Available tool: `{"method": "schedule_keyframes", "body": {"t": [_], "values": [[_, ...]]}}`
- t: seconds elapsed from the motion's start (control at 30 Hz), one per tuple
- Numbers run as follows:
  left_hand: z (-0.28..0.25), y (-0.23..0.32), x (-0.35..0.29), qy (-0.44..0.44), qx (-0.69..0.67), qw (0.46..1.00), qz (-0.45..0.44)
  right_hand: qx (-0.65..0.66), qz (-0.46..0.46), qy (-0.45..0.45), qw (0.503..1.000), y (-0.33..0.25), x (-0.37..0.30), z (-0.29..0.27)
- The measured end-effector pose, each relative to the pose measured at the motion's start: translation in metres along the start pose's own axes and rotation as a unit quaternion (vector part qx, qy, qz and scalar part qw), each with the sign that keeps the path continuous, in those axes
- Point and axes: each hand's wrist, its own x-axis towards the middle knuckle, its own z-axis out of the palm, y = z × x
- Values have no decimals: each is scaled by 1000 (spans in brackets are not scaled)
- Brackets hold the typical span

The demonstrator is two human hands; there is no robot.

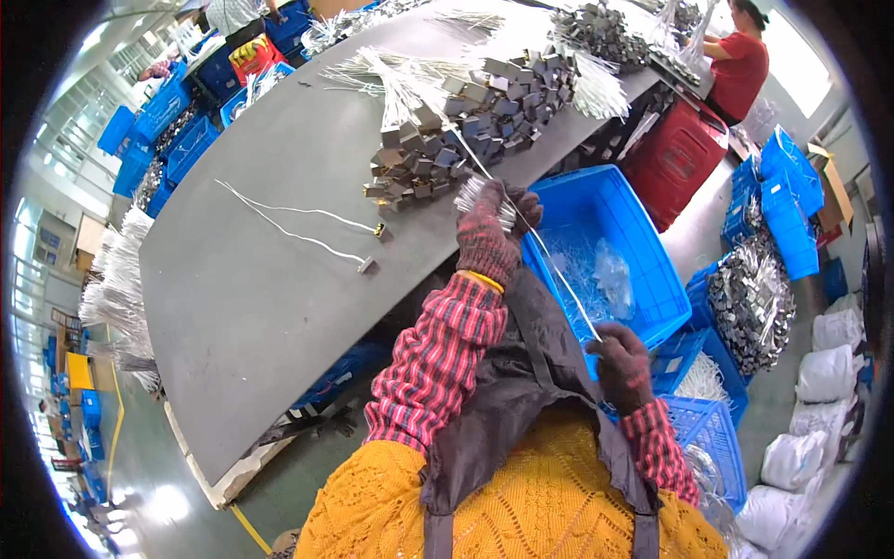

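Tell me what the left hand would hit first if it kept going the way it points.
Probably the pile of small metal blocks on the grey table; the left hand points up toward it, though depth is unclear.

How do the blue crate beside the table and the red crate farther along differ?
The blue crate sits right by the gloved hands, its open top in view, with white wires and clear plastic inside. The red crate stands farther off, near a seated person in red; only its outer walls show, so its contents cannot be seen. The blue one looks larger here. Both are plastic bins beside the grey table.
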Motion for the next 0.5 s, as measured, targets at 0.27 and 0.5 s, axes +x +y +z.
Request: {"method": "schedule_keyframes", "body": {"t": [0.27, 0.5], "values": [[-8, 64, -23, 57, -46, 992, 103, 32, 373, 66, 925, 152, -139, -184], [-58, 116, -28, 134, 16, 974, 180, 7, 404, 78, 911, 200, -144, -187]]}}
